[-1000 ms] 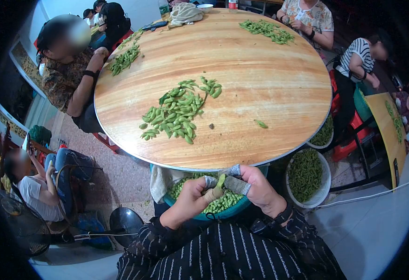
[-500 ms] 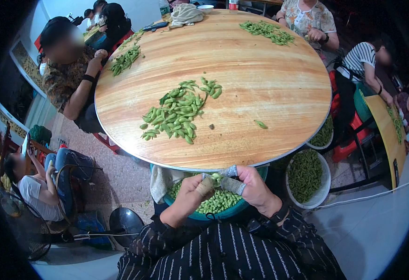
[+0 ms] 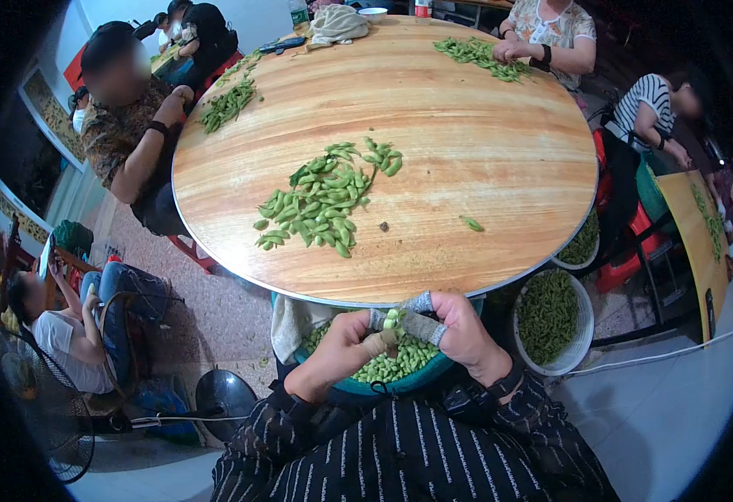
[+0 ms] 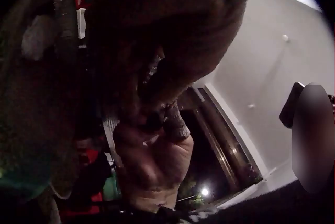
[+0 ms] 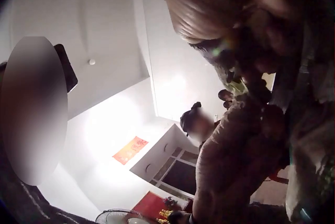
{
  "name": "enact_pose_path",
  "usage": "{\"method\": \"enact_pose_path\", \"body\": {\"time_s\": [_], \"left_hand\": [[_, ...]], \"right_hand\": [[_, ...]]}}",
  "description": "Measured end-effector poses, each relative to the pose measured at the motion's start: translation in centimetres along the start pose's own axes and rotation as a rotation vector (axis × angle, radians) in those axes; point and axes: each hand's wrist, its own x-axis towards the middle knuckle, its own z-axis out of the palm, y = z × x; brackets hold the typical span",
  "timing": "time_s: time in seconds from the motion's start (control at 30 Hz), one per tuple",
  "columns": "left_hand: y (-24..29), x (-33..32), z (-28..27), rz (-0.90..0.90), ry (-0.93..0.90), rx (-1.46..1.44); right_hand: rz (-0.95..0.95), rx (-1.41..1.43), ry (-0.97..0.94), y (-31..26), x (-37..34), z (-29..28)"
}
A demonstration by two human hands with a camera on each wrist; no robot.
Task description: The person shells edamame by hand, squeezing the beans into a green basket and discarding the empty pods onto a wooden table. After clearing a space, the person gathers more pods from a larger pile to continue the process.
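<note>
In the head view, a green soybean pod (image 3: 394, 319) is pinched between both hands, just off the near table edge. My left hand (image 3: 337, 356) holds it with a thumb wrapped in tan tape. From the other side my right hand (image 3: 467, 339), with grey knit covers on its thumb and finger, grips the pod too. Below them stands a teal basin (image 3: 366, 387) of shelled green beans (image 3: 408, 360). A heap of unopened pods (image 3: 320, 201) lies on the round wooden table (image 3: 467, 151), and one loose pod (image 3: 471, 223) sits apart. Both wrist views are dark, with the pod mostly hidden by fingers.
A white basket (image 3: 586, 322) full of green pods or hulls stands on the floor at right. A pale cloth (image 3: 287, 326) hangs by the basin's left side. Other people sit around the table near smaller pod heaps (image 3: 228, 105). A fan (image 3: 44, 410) is at lower left.
The pod between my hands has turned and been worked by the fingers, with pale green beans showing at its top. The person at the far right of the table has reached into their heap.
</note>
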Motion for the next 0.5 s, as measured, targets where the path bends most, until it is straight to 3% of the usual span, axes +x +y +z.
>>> {"method": "enact_pose_path", "body": {"time_s": [0.1, 0.17, 0.3, 0.5], "left_hand": [[0.3, -0.1, 0.4, -0.058, 0.002, 0.050], [0.4, 0.0, 0.6, -0.089, -0.006, -0.088], [0.7, 0.0, 0.5, -0.243, 0.009, -0.318], [-0.5, 0.3, 0.7, -0.196, 0.092, -0.245]], "right_hand": [[0.000, -0.069, 0.011, 0.3, 0.0, 0.3], [-0.054, -0.239, 0.002, -0.2, 0.1, 0.3], [-0.120, -0.293, 0.001, -0.8, 0.1, 0.4], [-0.119, -0.283, 0.068, -0.3, -0.4, 1.5]]}}
